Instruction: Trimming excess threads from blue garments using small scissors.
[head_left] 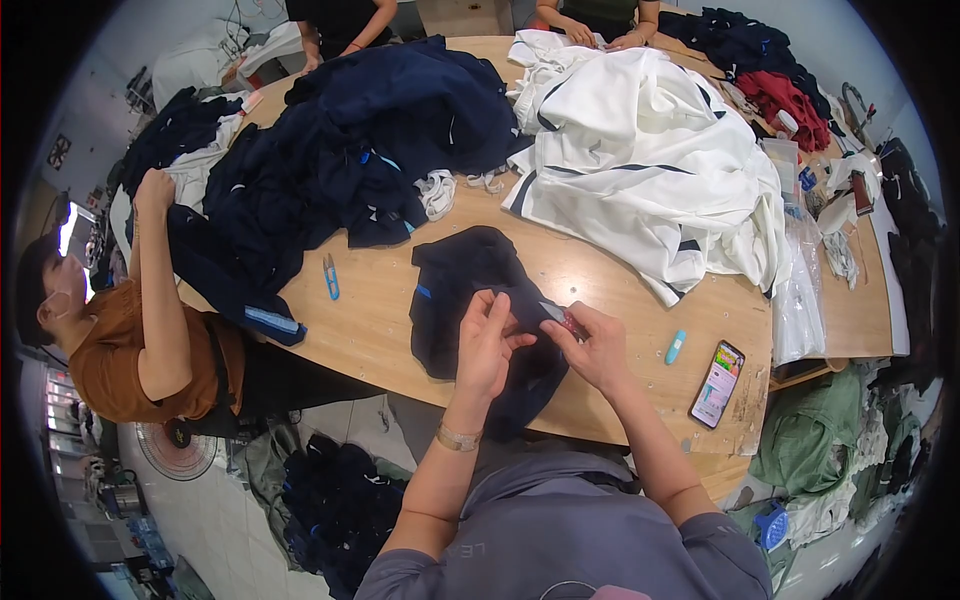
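A navy garment (462,268) lies in front of me, its near part draping over the table's edge. My left hand (486,345) is closed on a fold of it, thumb and index finger close together at the cloth. My right hand (594,345) grips small thread snips (568,321) with a red handle. Their metal blades point left toward the fold and touch or nearly touch it; which of the two I cannot tell. Whatever thread is at the blades is too small to see.
On the wooden table (370,335) are blue snips (331,278), a turquoise cutter-like tool (675,347) and a phone (717,385). Navy garments (400,110) heap at the far left, white ones (640,150) at the far right. A co-worker (130,330) handles cloth at left; two others work across.
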